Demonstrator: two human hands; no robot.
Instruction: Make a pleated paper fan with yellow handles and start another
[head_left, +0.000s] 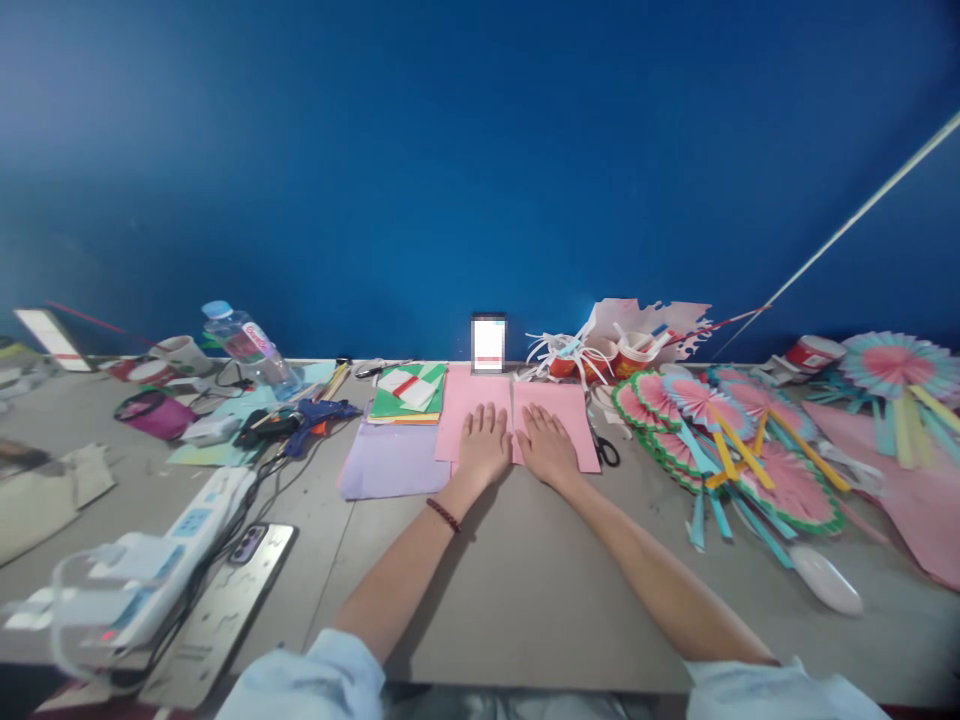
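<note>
My left hand (486,440) lies flat, fingers stretched upward, on a pink sheet (452,418). Beside it, my right hand (548,445) rests the same way on a second pink sheet (576,410). A narrow gap runs between the two sheets, and both hands hold nothing. A purple sheet (390,465) lies to the left, partly under a stack of coloured paper (386,398) with green on top. The black handle of a pair of scissors (609,453) shows by the right sheet's edge.
A lit phone (489,345) stands against the blue wall. Left are a plastic bottle (251,345), a blue glue gun (315,420), a power strip (187,540) and a phone (225,610). Pleated paper fans (795,485), red cups (634,355) and a white mouse (825,578) lie right.
</note>
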